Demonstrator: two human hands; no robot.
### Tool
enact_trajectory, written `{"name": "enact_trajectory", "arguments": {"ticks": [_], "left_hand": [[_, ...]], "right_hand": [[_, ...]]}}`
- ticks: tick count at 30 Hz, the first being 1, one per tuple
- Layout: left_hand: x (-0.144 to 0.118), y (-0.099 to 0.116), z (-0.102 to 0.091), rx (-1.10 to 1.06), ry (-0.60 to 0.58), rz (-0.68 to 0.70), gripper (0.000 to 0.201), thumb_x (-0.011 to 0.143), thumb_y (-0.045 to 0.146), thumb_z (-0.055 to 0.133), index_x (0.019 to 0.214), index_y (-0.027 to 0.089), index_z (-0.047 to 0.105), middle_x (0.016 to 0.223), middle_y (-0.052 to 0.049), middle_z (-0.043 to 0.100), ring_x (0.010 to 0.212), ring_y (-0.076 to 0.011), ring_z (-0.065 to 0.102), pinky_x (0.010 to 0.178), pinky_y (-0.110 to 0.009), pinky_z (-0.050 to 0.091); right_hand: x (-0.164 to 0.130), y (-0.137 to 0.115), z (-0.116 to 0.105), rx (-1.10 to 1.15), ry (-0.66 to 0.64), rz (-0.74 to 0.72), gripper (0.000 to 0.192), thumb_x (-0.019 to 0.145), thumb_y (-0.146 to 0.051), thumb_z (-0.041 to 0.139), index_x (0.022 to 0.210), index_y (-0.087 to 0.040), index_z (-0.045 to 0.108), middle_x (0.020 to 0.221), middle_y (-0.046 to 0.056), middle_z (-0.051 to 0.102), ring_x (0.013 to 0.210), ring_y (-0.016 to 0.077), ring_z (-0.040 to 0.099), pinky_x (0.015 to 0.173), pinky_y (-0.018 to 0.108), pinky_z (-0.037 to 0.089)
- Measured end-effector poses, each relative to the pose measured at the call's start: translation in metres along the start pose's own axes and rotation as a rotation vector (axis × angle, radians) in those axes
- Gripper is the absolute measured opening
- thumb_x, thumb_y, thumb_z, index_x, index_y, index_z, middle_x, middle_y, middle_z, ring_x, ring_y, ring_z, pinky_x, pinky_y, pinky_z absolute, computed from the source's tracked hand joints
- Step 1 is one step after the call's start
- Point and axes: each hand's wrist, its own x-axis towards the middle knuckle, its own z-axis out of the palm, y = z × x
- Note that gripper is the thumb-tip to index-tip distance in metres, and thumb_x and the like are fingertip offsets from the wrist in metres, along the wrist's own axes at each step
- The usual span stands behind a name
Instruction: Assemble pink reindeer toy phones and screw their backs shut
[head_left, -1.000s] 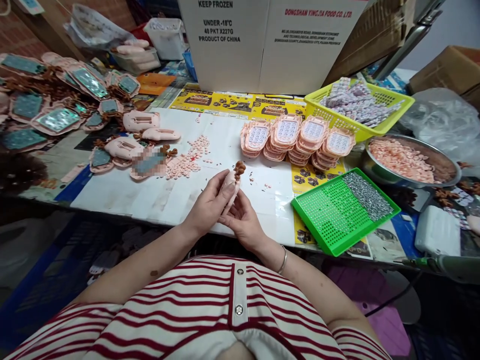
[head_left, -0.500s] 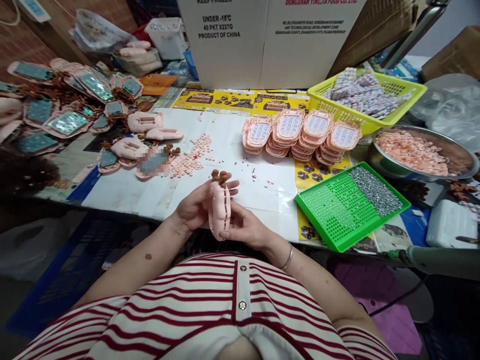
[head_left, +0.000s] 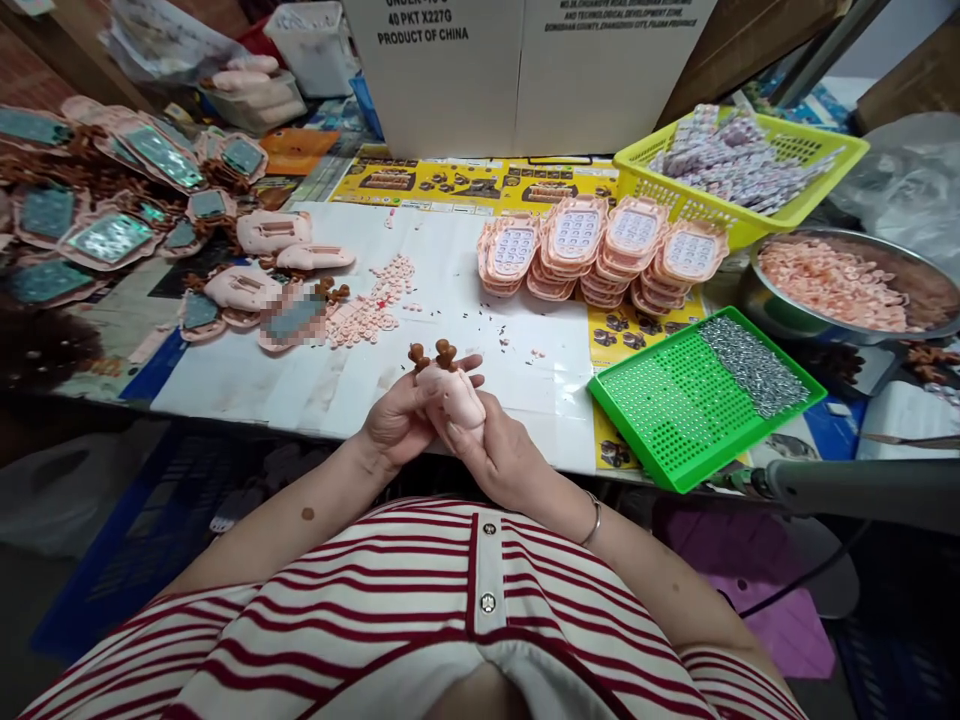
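My left hand [head_left: 399, 418] and right hand [head_left: 504, 452] hold a pink antlered shell [head_left: 461, 402] between them, near the white sheet's [head_left: 551, 410] front edge; just turned, its slotted seam is hidden, its smooth rounded side showing.

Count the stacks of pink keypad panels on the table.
4, in a row left to right: leftmost stack, second stack, third stack, and rightmost stack by the yellow basket. More may be hidden behind them.
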Motion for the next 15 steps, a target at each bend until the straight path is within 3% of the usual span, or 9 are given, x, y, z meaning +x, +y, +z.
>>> {"name": "enact_trajectory", "arguments": {"ticks": [5, 9, 15], "left_hand": [[0.000, -0.001, 0.003, 0.020, 0.056, 0.117, 0.038, 0.055, 0.028, 0.096, 0.087, 0.023, 0.078, 0.124, -0.004, 0.073, 0.119, -0.0272, 0.065, 0.098, -0.038, 0.056], [-0.004, 0.001, 0.006, 0.104, 0.006, 0.148, 0.037, 0.053, 0.030, 0.097, 0.083, 0.022, 0.077, 0.109, -0.007, 0.074, 0.117, -0.0315, 0.064, 0.103, -0.045, 0.052], [-0.007, 0.001, 0.021, 0.250, -0.047, 0.262, 0.031, 0.051, 0.024, 0.098, 0.076, 0.021, 0.079, 0.119, -0.009, 0.071, 0.114, -0.0301, 0.065, 0.097, -0.039, 0.054]], "right_hand": [[-0.003, 0.008, -0.002, -0.121, 0.088, -0.096, 0.039, 0.102, -0.048, 0.042, 0.130, -0.022, 0.050, 0.111, 0.015, 0.070, 0.091, 0.0267, 0.068, 0.079, 0.043, 0.054], [-0.004, 0.008, -0.010, -0.186, 0.130, -0.196, 0.039, 0.101, -0.043, 0.048, 0.133, -0.022, 0.050, 0.118, 0.016, 0.070, 0.101, 0.0291, 0.068, 0.085, 0.046, 0.056], [-0.001, 0.005, -0.018, -0.022, 0.176, -0.216, 0.031, 0.098, -0.038, 0.055, 0.126, -0.027, 0.059, 0.119, 0.010, 0.071, 0.106, 0.0265, 0.067, 0.094, 0.044, 0.054]]}}
